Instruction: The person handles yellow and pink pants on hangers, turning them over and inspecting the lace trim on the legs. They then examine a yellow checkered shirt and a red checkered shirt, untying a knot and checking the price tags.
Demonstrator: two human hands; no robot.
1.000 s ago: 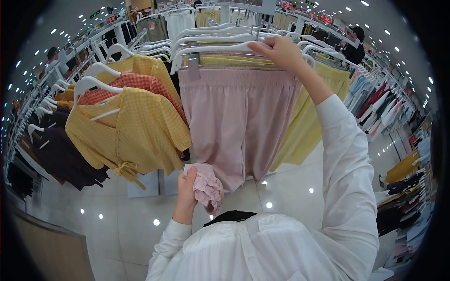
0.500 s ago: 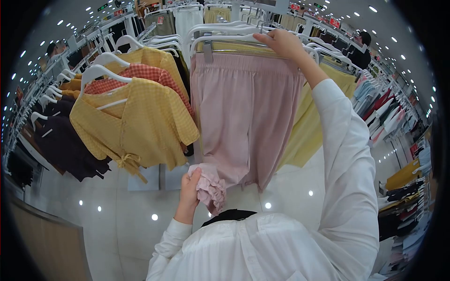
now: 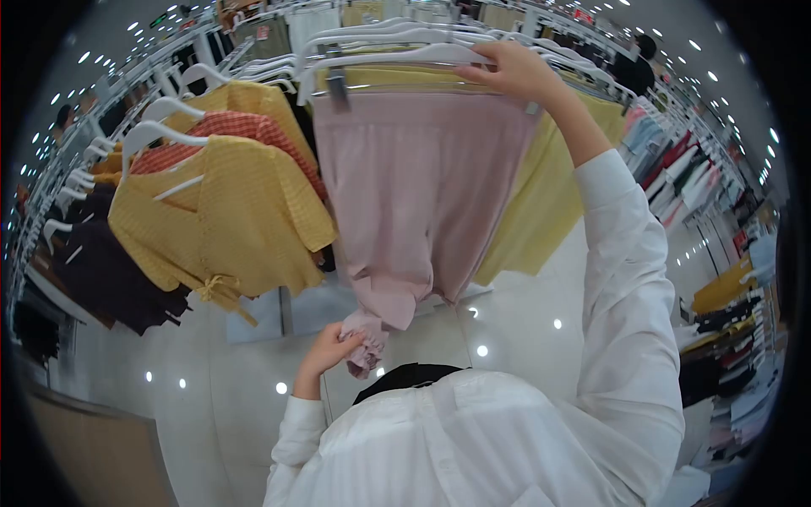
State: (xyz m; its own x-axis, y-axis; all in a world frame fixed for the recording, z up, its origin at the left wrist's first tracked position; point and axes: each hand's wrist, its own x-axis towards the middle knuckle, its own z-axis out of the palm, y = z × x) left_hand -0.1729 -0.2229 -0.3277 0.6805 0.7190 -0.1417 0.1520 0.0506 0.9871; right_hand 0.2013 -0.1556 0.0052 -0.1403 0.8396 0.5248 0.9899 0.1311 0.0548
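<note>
Trousers [image 3: 384, 177] hang from a white hanger [image 3: 435, 53], beside a yellow blouse [image 3: 232, 207]. The left hand [image 3: 325, 351] is closed on their bunched cuff [image 3: 365, 338], the right hand [image 3: 519, 74] on the hanger. They seem light, soft, easy to crease; the hanger should give the surest hold.

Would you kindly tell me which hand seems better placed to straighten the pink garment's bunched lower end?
Probably the left hand: it holds the bunched lower end of the pink garment, while the right hand is up at the white hanger.
</note>
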